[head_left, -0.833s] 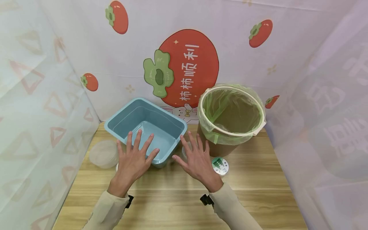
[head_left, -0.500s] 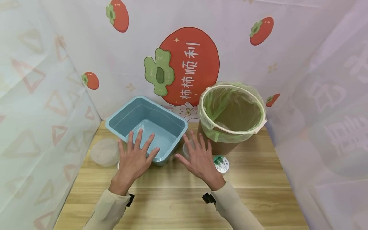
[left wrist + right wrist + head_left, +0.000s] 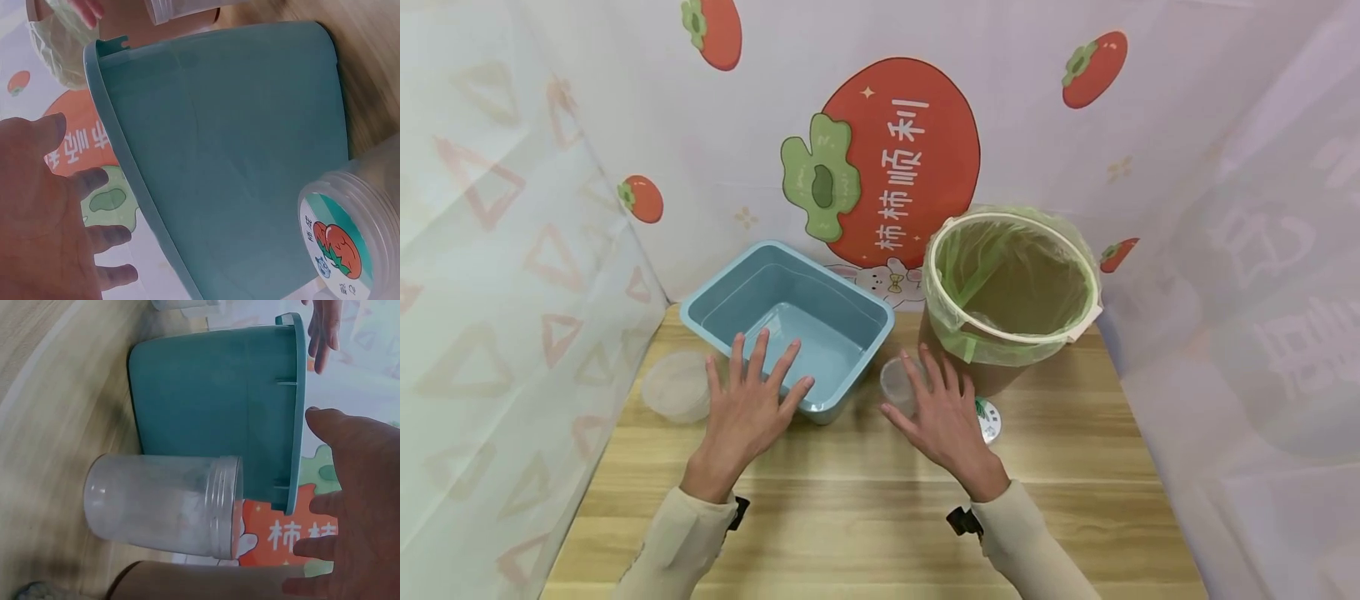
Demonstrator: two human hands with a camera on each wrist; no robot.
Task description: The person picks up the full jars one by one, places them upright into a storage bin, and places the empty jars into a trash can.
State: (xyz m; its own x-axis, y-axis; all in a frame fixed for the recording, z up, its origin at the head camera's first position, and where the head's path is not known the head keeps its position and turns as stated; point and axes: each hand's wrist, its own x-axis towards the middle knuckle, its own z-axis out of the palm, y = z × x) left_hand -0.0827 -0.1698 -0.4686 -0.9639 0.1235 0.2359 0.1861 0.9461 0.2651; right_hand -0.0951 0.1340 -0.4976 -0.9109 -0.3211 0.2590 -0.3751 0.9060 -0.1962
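Note:
With fingers spread, my left hand (image 3: 745, 417) hovers over the near rim of a blue basin (image 3: 820, 350). Under that hand, the left wrist view reveals a clear jar with a lid (image 3: 337, 244) bearing a red fruit picture; the hand hides it from above. My right hand (image 3: 943, 417), also spread and holding nothing, is above a clear plastic jar (image 3: 898, 383). In the right wrist view this jar (image 3: 162, 503) stands upright beside the basin (image 3: 219, 394). A green-and-white round lid (image 3: 991, 421) is partly covered by the right hand.
Behind the right hand stands a brown bin with a white rim (image 3: 1086, 321) and a green-tinted liner bag (image 3: 992, 346). Left of the left hand is a translucent round container (image 3: 677, 387). Printed cloth (image 3: 715, 150) walls the wooden table (image 3: 850, 517) at the back and both sides.
My right hand has shifted right, baring more of the clear jar and covering more of the green-and-white lid. The left hand stays over the basin's edge. The head view has tilted down slightly.

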